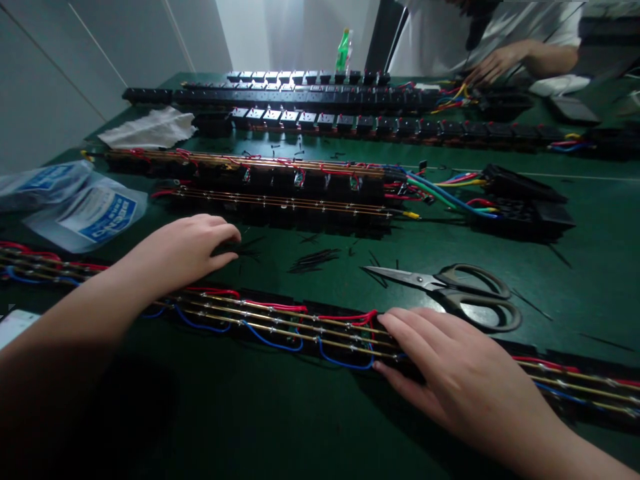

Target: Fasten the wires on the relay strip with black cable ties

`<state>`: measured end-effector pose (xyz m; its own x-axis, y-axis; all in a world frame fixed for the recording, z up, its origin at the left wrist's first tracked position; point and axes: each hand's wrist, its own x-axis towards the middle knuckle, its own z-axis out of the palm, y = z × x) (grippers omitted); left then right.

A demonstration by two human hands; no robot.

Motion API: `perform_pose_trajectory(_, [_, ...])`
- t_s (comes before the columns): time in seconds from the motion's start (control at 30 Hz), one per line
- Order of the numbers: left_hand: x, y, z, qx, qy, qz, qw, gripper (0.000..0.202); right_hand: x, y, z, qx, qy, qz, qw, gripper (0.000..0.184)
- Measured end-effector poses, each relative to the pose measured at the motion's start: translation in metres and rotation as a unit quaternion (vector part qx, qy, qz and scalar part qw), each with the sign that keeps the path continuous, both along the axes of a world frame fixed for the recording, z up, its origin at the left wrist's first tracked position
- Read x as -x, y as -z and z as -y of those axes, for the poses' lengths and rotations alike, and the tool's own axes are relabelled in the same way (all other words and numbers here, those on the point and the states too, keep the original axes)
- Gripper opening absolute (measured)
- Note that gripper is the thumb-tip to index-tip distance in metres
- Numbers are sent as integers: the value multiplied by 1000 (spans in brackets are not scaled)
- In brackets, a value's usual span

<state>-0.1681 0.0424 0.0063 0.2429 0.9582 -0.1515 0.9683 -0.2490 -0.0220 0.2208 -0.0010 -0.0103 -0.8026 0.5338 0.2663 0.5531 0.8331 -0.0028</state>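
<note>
Across the near part of the table lies a long black strip assembly (pixel 280 320) with brass-coloured rods, solder joints and red and blue wires. My right hand (pixel 450 373) grips it from above, thumb on the near side and fingers over the far side. Beyond the strip, my left hand (pixel 195 247) is low over the table with its thumb and forefinger curled but apart. Thin black pieces (pixel 250 248) lie at those fingertips, and a small pile of similar black pieces (pixel 314 260) is to their right. Scissors (pixel 450 287) with dark handles rest just beyond my right hand.
Behind are several more wired strips (pixel 280 200) with black connector ends (pixel 530 203). Plastic bags (pixel 100 210) and a white cloth (pixel 147 127) lie at the left. A green bottle (pixel 343 50) stands at the back. A co-worker's hand (pixel 500 63) touches coloured wires at the far right.
</note>
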Motion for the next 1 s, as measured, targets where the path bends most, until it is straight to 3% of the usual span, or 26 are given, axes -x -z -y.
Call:
perform_pose_trajectory(0.1, [-1, 3, 0, -7, -12, -13, 1000, 47, 0, 0, 0, 2, 1, 3, 1000, 29])
perform_pose_trajectory(0.27, [-4, 5, -1, 6, -11, -22, 1000, 34, -1, 0, 0, 1, 1, 3, 1000, 30])
perform_pose_trajectory(0.63, [-9, -9, 2, 10, 24, -17, 1000, 37, -1, 3, 0, -6, -3, 3, 1000, 30])
perform_pose_trajectory(0.87, [14, -31, 8, 146, -123, -99, 977, 45, 0, 1, 0, -10, -5, 3, 1000, 30])
perform_pose_trajectory(1.0, [23, -31, 8, 168, -155, -112, 967, 37, 0, 1, 0, -10, -5, 4, 1000, 30])
